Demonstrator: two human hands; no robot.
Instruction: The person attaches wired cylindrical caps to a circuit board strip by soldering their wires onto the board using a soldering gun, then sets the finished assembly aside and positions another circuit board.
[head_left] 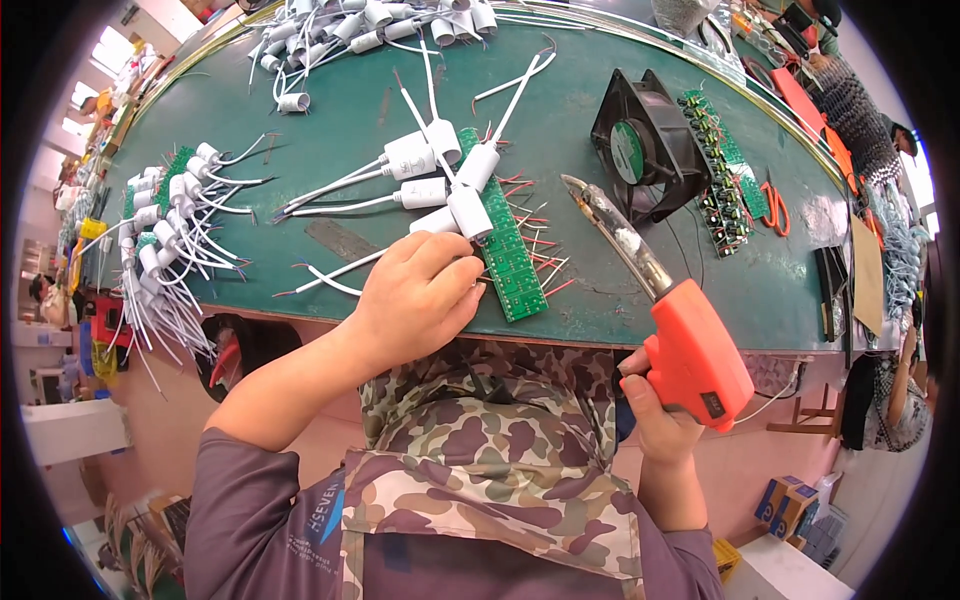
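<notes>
My right hand (pixel 662 415) grips a red soldering gun (pixel 700 350), its long metal barrel slanting up and left over the table. The tip is in the air, right of the green circuit board strip (pixel 512 262) and apart from it. My left hand (pixel 425 290) is closed at the board's left edge, fingertips pinched together; what they hold, if anything, is hidden. Several white plastic cylinders with white cables lie along the board's left side, one white cylinder (pixel 469 212) just above my left fingers. Short red and white wires (pixel 530 225) stick out from the board's right side.
A black fan (pixel 650 140) stands behind the soldering gun. Beyond it lie a populated circuit board strip (pixel 715 180) and orange-handled scissors (pixel 775 207). Bundled white cylinders (pixel 165 215) hang over the left table edge. More white cylinders (pixel 365 25) are heaped at the far side.
</notes>
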